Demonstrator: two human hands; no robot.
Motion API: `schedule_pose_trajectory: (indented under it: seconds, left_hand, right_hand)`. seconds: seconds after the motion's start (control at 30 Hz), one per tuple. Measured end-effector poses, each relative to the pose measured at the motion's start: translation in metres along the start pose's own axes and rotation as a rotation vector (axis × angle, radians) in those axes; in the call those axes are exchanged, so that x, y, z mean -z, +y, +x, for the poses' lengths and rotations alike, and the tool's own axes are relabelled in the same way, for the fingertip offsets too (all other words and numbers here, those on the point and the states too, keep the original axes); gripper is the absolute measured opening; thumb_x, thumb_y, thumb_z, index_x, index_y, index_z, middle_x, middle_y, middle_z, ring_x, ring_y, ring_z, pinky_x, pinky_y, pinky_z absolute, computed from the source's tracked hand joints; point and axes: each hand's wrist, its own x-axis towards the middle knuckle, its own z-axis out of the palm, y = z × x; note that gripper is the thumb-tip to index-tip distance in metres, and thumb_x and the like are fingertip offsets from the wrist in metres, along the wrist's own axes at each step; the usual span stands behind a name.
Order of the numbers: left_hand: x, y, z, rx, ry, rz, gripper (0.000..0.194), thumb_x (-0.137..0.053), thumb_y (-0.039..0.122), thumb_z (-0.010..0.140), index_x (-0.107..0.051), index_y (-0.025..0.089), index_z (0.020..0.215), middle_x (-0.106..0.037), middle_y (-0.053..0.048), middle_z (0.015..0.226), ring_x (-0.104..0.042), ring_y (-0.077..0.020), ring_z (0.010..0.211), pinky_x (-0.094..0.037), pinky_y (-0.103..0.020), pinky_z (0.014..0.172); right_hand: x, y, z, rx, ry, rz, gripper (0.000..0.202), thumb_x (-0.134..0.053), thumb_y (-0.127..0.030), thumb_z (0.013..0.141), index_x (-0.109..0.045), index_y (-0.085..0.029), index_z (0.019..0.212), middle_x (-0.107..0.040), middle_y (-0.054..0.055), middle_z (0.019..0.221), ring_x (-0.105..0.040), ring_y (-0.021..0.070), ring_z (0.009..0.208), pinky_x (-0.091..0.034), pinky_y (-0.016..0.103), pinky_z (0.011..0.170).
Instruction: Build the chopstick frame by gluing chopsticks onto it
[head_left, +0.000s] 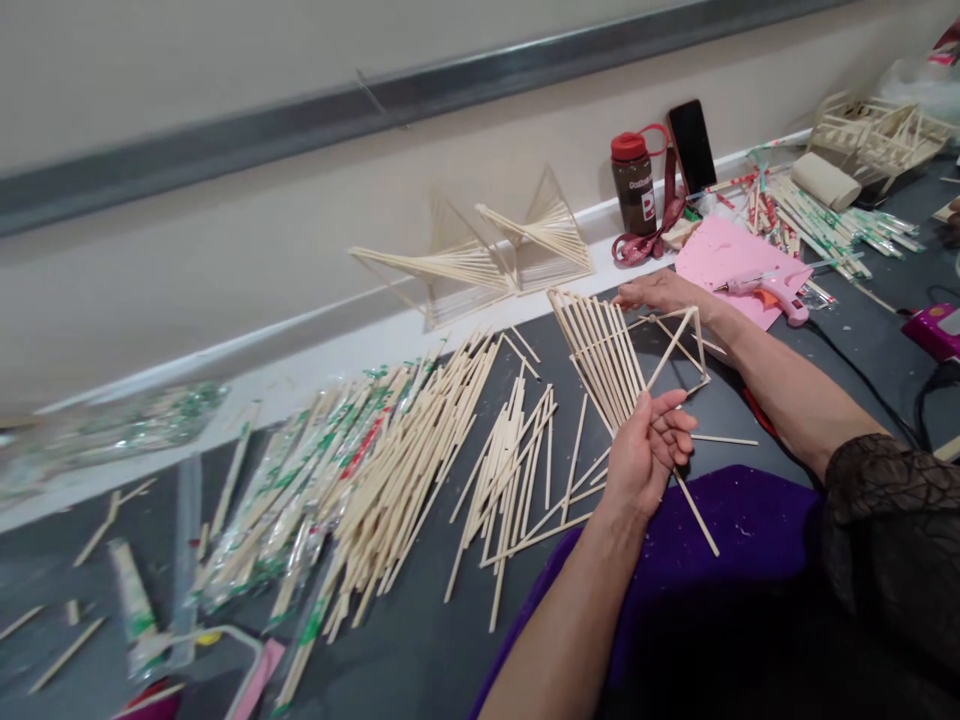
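My left hand (651,450) is at the near end of a chopstick frame (604,350), with thumb and curled fingers closed around its lower corner. The frame has a fan of pale sticks side by side, and an open triangular part on the right. A single chopstick (697,513) slants out below my left hand; whether it is joined to the frame is hidden. Behind the frame, my right hand (664,290) reaches left with fingers stretched out flat, the fingertips by the fan's far upper edge. Loose chopsticks (510,465) lie just left of the frame.
A large chopstick pile (412,470) and wrapped chopsticks (300,480) cover the left side. Against the wall stand a twisted stick model (472,260), a bottle (634,190) and a phone (691,147). A pink glue gun (772,290) with a cord lies at right.
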Motion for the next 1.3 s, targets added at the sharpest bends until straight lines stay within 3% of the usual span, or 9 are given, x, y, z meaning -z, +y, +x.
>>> schedule_pose_trajectory:
  seconds: [0.1, 0.27, 0.47, 0.63, 0.73, 0.9, 1.03, 1.17, 1.3]
  left_hand:
    - [0.000, 0.000, -0.001, -0.009, -0.003, 0.031, 0.042, -0.051, 0.044, 0.098, -0.071, 0.010, 0.086, -0.067, -0.003, 0.058, -0.056, -0.0089, 0.040, -0.040, -0.017, 0.036]
    - [0.001, 0.002, -0.003, 0.005, -0.028, 0.087, 0.043, -0.052, 0.046, 0.096, -0.071, 0.011, 0.080, -0.064, -0.002, 0.052, -0.054, -0.0092, 0.036, -0.037, -0.017, 0.033]
    - [0.005, 0.006, -0.008, -0.031, -0.169, 0.159, 0.039, -0.066, 0.050, 0.085, -0.072, 0.013, 0.072, -0.060, 0.000, 0.045, -0.052, -0.0092, 0.034, -0.035, -0.016, 0.032]
    - [0.015, 0.018, -0.022, -0.191, -0.248, 0.180, 0.042, -0.081, 0.057, 0.068, -0.072, 0.017, 0.061, -0.058, 0.001, 0.041, -0.050, -0.0089, 0.034, -0.037, -0.016, 0.032]
    - [0.018, 0.026, -0.027, -0.264, -0.212, 0.182, 0.040, -0.081, 0.055, 0.069, -0.070, 0.018, 0.058, -0.058, 0.001, 0.042, -0.050, -0.0086, 0.035, -0.038, -0.017, 0.033]
    - [0.012, 0.027, -0.028, -0.251, -0.122, 0.171, 0.032, -0.083, 0.046, 0.068, -0.077, 0.017, 0.079, -0.072, -0.005, 0.064, -0.064, -0.0120, 0.051, -0.046, -0.017, 0.039]
    - [0.010, 0.021, -0.032, -0.260, -0.099, 0.198, 0.023, -0.083, 0.036, 0.067, -0.075, 0.015, 0.075, -0.069, -0.003, 0.057, -0.052, -0.0070, 0.038, -0.034, -0.015, 0.031]
    - [0.011, 0.020, -0.036, -0.264, -0.123, 0.218, 0.024, -0.086, 0.034, 0.061, -0.075, 0.015, 0.071, -0.065, -0.001, 0.052, -0.050, -0.0062, 0.036, -0.029, -0.013, 0.030]
    - [0.009, 0.022, -0.038, -0.290, -0.092, 0.226, 0.034, -0.090, 0.041, 0.053, -0.075, 0.015, 0.069, -0.065, -0.002, 0.051, -0.046, -0.0055, 0.035, -0.025, -0.013, 0.030]
  right_hand:
    - [0.003, -0.001, -0.001, 0.031, 0.008, -0.007, 0.012, -0.075, -0.030, 0.079, -0.080, -0.018, 0.081, -0.077, 0.005, 0.090, -0.067, 0.0135, 0.085, -0.049, 0.028, 0.090]
    - [0.007, -0.006, -0.002, 0.047, 0.016, -0.043, 0.012, -0.079, -0.023, 0.069, -0.081, -0.016, 0.078, -0.075, 0.004, 0.085, -0.065, 0.0159, 0.083, -0.048, 0.029, 0.086]
    - [0.011, -0.023, -0.006, -0.024, 0.110, 0.065, 0.007, -0.075, -0.022, 0.070, -0.075, -0.016, 0.072, -0.071, 0.002, 0.076, -0.059, 0.0129, 0.074, -0.049, 0.025, 0.074]
    - [0.027, -0.058, -0.020, 0.083, 0.207, 0.249, 0.017, -0.068, -0.028, 0.084, -0.065, -0.016, 0.072, -0.068, 0.004, 0.080, -0.060, 0.0121, 0.075, -0.052, 0.025, 0.075]
    - [0.031, -0.091, -0.037, 0.110, 0.222, 0.208, 0.020, -0.068, -0.030, 0.086, -0.063, -0.018, 0.071, -0.067, 0.004, 0.080, -0.059, 0.0127, 0.072, -0.052, 0.026, 0.072]
    - [0.003, -0.123, -0.076, 0.127, 0.062, -0.023, 0.013, -0.071, -0.022, 0.079, -0.066, -0.016, 0.069, -0.067, 0.003, 0.078, -0.059, 0.0130, 0.074, -0.051, 0.028, 0.073]
    - [-0.022, -0.118, -0.103, 0.221, -0.008, -0.184, 0.011, -0.069, -0.017, 0.077, -0.065, -0.016, 0.067, -0.066, 0.001, 0.075, -0.058, 0.0120, 0.075, -0.050, 0.028, 0.077]
    - [-0.026, -0.121, -0.114, 0.336, 0.013, -0.278, 0.013, -0.065, -0.015, 0.081, -0.065, -0.016, 0.067, -0.066, 0.001, 0.078, -0.058, 0.0115, 0.077, -0.048, 0.028, 0.077]
    - [-0.025, -0.125, -0.106, 0.369, -0.084, -0.298, 0.012, -0.065, -0.011, 0.081, -0.065, -0.015, 0.070, -0.066, 0.001, 0.080, -0.058, 0.0106, 0.077, -0.047, 0.026, 0.075]
